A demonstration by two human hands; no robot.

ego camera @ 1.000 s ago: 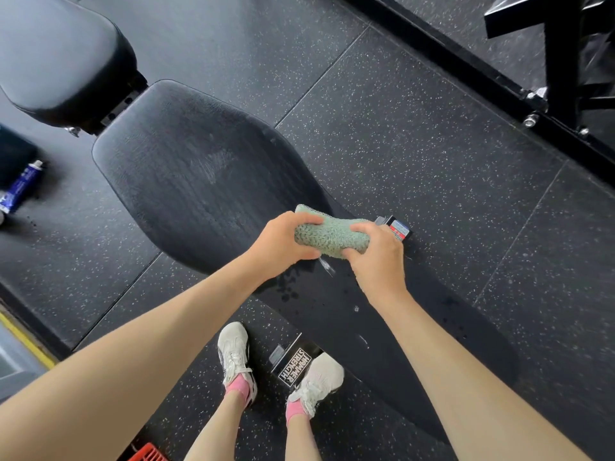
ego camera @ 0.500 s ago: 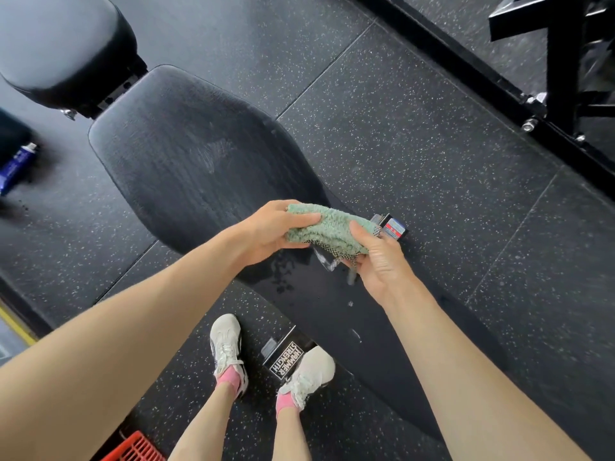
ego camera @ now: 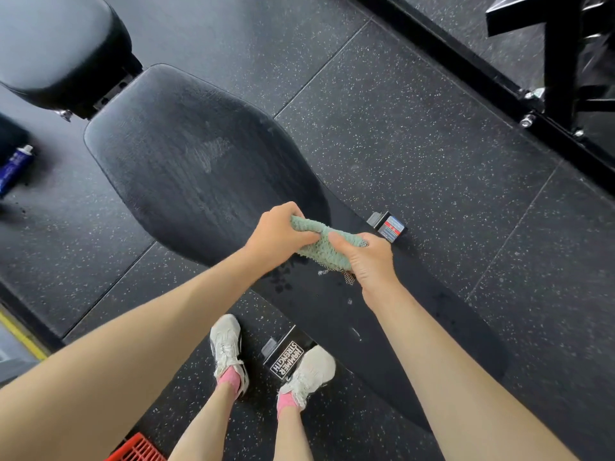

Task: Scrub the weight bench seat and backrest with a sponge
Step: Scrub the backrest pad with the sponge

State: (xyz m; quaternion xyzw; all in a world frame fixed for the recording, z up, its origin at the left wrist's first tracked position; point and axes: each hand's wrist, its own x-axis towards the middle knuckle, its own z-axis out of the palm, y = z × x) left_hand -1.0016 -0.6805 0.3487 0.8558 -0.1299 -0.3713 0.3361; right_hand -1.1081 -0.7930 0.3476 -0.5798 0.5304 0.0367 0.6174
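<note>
Both hands wring a green sponge (ego camera: pixel 324 249) above the weight bench backrest (ego camera: pixel 199 154).

Head view: the left hand (ego camera: pixel 276 236) clenches one end of the sponge and the right hand (ego camera: pixel 369 261) grips the other, holding it bunched just over the narrow middle of the long black pad, where dark wet spots (ego camera: pixel 283 277) show. The seat (ego camera: pixel 56 44) lies at upper left. A red basket (ego camera: pixel 139 449) peeks in at the bottom edge, its contents out of sight. A blue bottle (ego camera: pixel 15 166) lies on the floor at far left.
</note>
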